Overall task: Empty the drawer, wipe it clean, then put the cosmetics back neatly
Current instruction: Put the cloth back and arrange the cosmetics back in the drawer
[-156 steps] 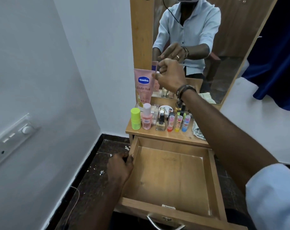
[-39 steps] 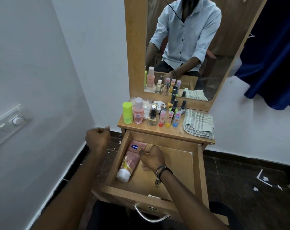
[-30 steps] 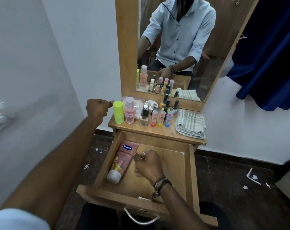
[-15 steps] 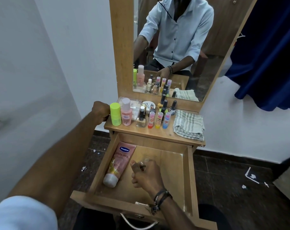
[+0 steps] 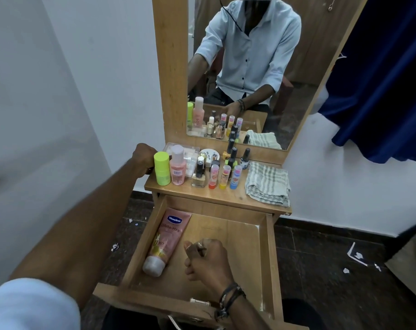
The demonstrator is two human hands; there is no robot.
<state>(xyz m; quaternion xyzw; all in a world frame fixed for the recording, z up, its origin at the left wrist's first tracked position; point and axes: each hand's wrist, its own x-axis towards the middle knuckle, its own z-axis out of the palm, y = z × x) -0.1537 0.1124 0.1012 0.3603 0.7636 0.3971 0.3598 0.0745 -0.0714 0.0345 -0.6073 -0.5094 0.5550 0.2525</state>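
The wooden drawer (image 5: 270, 258) is pulled out under the dressing table top (image 5: 216, 196). A pink Vaseline tube (image 5: 169, 236) lies along the drawer's left wall, cap toward me. My right hand (image 5: 209, 260) is curled inside the drawer just right of the tube and pinches a small item I cannot identify. My left hand (image 5: 142, 158) reaches to the table's left corner, its fingers round the lime-green bottle (image 5: 162, 172). Beside that stand a pink bottle (image 5: 178, 169), three coloured lip balms (image 5: 225, 173) and several nail polish bottles (image 5: 245, 158).
A folded striped cloth (image 5: 267, 183) lies on the right of the table top. The mirror (image 5: 261, 55) stands behind the cosmetics. A white wall is close on the left and a blue curtain (image 5: 380, 79) hangs on the right. Paper scraps (image 5: 358, 254) litter the dark floor.
The tube came off the table top into the drawer with my right hand, which has since drawn back slightly. My left hand left the drawer's edge and reached the lime-green bottle.
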